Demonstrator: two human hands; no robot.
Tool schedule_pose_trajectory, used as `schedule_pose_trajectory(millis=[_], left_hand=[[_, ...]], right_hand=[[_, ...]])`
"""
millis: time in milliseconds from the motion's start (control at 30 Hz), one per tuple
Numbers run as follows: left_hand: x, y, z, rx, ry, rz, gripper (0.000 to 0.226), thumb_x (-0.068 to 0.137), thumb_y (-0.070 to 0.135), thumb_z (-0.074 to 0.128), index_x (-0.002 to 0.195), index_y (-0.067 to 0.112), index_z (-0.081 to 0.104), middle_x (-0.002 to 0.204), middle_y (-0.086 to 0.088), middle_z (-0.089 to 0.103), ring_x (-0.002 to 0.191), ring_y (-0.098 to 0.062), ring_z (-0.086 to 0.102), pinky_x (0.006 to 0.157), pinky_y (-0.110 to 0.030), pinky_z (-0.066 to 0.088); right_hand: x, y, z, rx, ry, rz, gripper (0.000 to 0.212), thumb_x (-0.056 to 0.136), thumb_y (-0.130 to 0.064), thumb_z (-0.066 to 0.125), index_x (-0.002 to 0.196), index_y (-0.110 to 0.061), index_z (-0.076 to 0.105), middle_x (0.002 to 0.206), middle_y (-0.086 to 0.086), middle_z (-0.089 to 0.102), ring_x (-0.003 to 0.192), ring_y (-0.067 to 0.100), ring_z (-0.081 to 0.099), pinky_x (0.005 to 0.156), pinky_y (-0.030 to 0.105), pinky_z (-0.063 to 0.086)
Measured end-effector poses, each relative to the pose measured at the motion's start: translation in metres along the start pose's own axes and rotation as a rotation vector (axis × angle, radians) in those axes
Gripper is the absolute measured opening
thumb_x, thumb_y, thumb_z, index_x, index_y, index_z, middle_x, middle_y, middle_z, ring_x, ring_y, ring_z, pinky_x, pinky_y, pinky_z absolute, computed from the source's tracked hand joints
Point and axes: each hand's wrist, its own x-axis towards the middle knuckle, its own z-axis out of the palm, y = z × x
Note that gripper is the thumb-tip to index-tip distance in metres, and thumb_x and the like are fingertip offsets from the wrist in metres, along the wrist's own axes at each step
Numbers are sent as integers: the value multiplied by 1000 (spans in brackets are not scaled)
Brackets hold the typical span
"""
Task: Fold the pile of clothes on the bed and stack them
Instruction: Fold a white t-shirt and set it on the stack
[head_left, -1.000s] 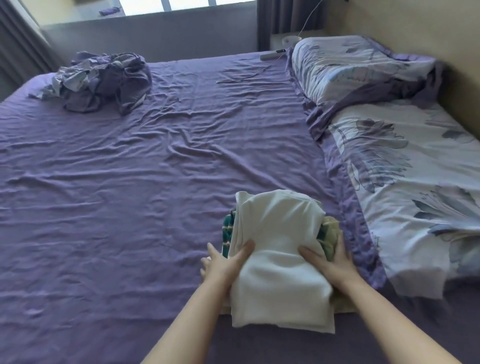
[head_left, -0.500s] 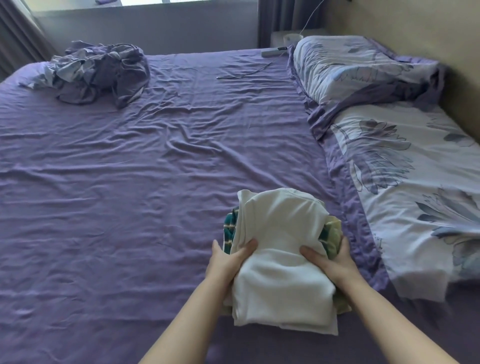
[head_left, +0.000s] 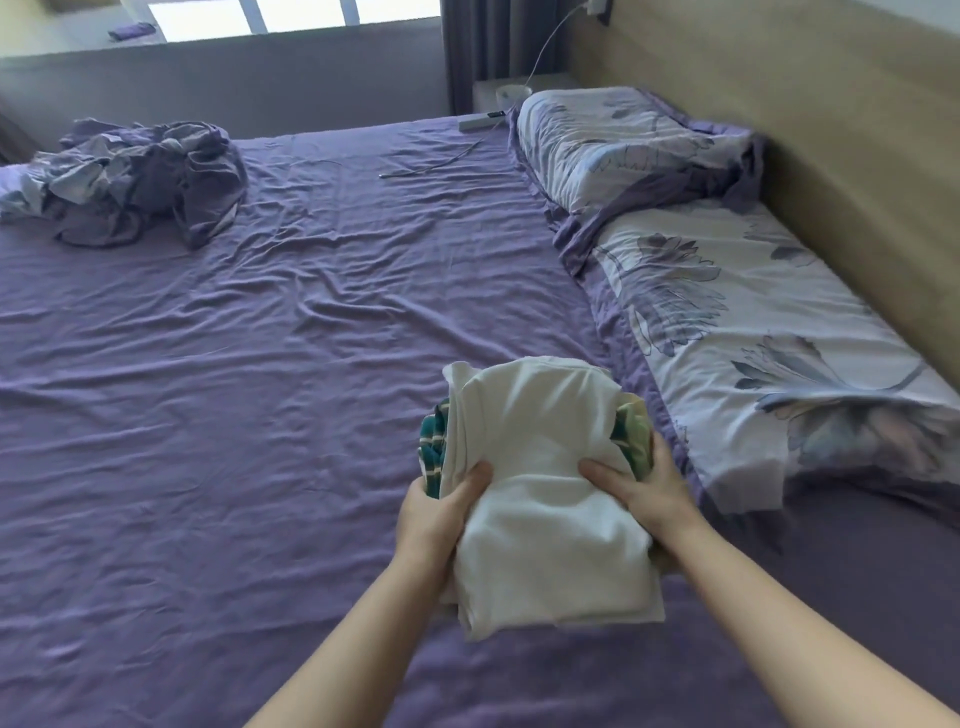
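Note:
A stack of folded clothes (head_left: 545, 467) is held above the purple bed sheet (head_left: 234, 415), just right of centre. A white garment lies on top; a teal striped piece (head_left: 432, 452) and a yellow-green piece (head_left: 635, 435) stick out at its sides. My left hand (head_left: 434, 514) grips the stack's left side, thumb on top. On the right side, my right hand (head_left: 641, 486) clasps it the same way. The stack's underside is hidden.
A crumpled purple and white bundle of fabric (head_left: 140, 182) lies at the far left of the bed. Two floral pillows (head_left: 753, 312) line the wooden headboard (head_left: 857, 156) on the right. A cable (head_left: 436, 163) and a white device (head_left: 480, 120) lie near the far edge.
Both hands have closed around the sides of the stack and raised it off the sheet, bunching the white top garment. The view has tilted slightly.

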Motion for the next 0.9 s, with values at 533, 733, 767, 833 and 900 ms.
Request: schedule_pose_trajectory(millis=[533,733,767,833,900], left_hand=[[-147,-37,97,45,-167,70,77,38,71,77,97,25,58,92,4,71,87,-19,68,85,-43,54],[-196,-102,157,51,-230,30,76,42,71,77,101,28,58,94,7,71,87,-16,68,85,-42,54],[-203,-112,166,73,-232,26,74,43,70,76,101,28,57,94,6,70,87,-16,68,85,-41,54],[-216,-131,183,108,-238,37,70,46,69,73,100,28,54,96,6,68,89,-16,66,87,-41,53],[-224,-148,200,126,-246,52,68,50,67,74,101,26,54,97,6,68,90,-16,65,87,-42,52]], right_hand=[[-137,12,-173,-131,189,-17,95,39,-62,84,122,-35,48,112,-14,65,101,11,63,96,42,47],[-172,67,-247,-168,214,48,99,38,-64,84,125,-35,46,115,-12,63,103,13,61,96,40,47],[-178,77,-257,-171,222,55,98,40,-61,85,125,-34,46,115,-12,63,104,14,60,95,38,46],[-187,96,-276,-171,235,71,94,48,-52,86,129,-31,43,116,-10,61,104,15,59,90,33,45],[-192,113,-293,-175,241,84,90,56,-43,84,133,-29,40,117,-9,60,105,15,58,87,30,42]])
